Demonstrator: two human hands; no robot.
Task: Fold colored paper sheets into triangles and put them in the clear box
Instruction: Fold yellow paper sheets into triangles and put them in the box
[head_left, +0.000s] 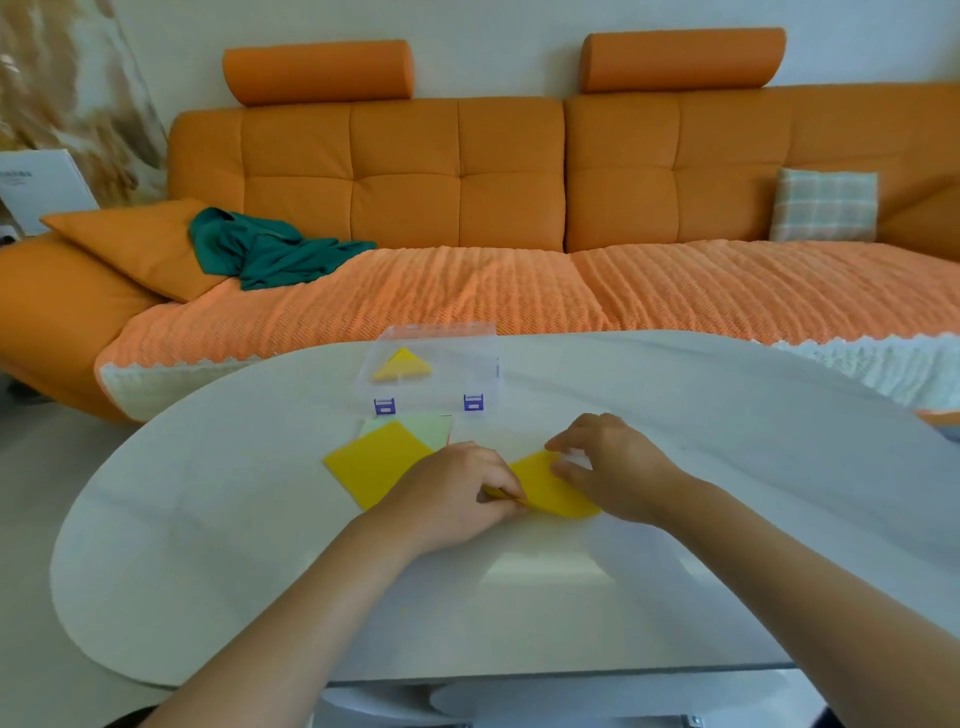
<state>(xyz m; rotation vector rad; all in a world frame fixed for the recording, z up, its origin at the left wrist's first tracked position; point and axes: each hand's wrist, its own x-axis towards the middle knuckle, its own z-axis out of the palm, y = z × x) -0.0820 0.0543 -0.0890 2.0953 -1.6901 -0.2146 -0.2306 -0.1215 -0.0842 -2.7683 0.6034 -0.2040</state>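
Observation:
A folded yellow paper (550, 488) lies on the white table (260, 545) between my hands. My left hand (457, 488) pinches its left corner with curled fingers. My right hand (618, 462) presses its right side, thumb and fingers bent over the edge. To the left lies a stack of flat sheets, a yellow sheet (374, 462) on top and a pale green sheet (431, 428) under it. Behind them stands the clear box (467, 364) with purple latches, lid up, holding one yellow triangle (402, 364).
An orange sofa (467, 171) with a ribbed orange cover runs along the far side of the table. A teal cloth (265, 249) and a checked cushion (823, 205) lie on it. The table's curved edge falls away at the left.

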